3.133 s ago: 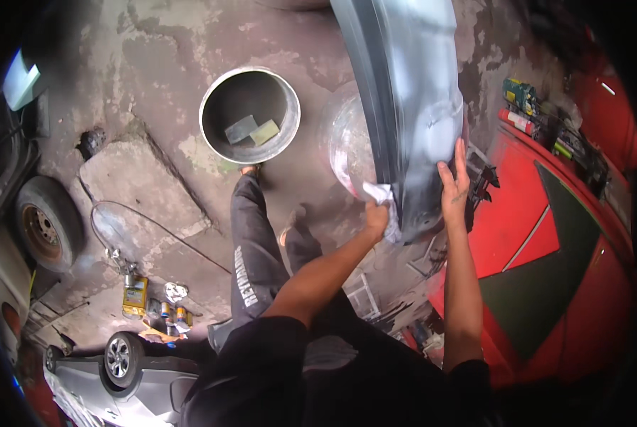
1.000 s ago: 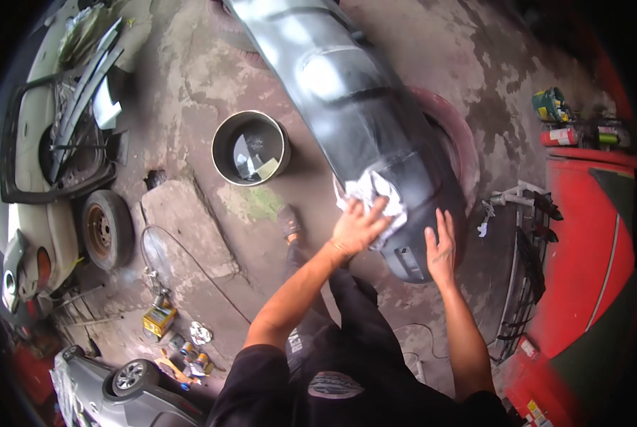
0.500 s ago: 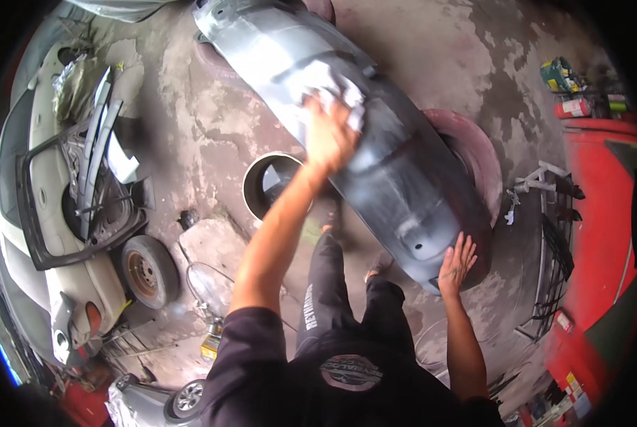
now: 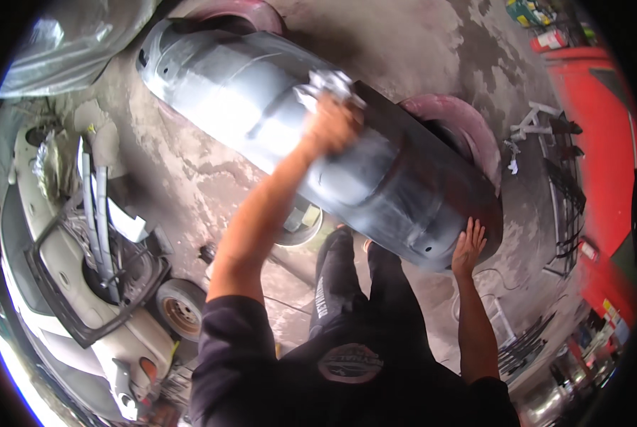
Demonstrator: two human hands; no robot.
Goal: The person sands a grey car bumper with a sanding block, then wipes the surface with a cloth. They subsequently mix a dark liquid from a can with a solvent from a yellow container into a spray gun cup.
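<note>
A long, curved car bumper (image 4: 397,203), patchy dark and light grey, lies slantwise in front of me. My left hand (image 4: 332,127), blurred by motion, is closed around a crumpled white cloth (image 4: 327,84) near the bumper's far edge, about midway along. Whether the cloth presses on the surface at this instant is hard to see. My right hand (image 4: 469,248) rests flat on the near right end of the bumper with its fingers stretched out.
Pinkish tyres (image 4: 468,124) sit under the bumper. A round tub (image 4: 300,231) stands below it, partly hidden by my left arm. Left are a beige car body (image 4: 137,334), a loose door frame (image 4: 83,331) and a wheel (image 4: 181,309). A red panel (image 4: 592,128) and metal frames (image 4: 557,185) lie right.
My left hand and the cloth have moved across the bumper toward its far edge. The view has turned, so the bumper lies flatter across it. My right hand stays at the bumper's end.
</note>
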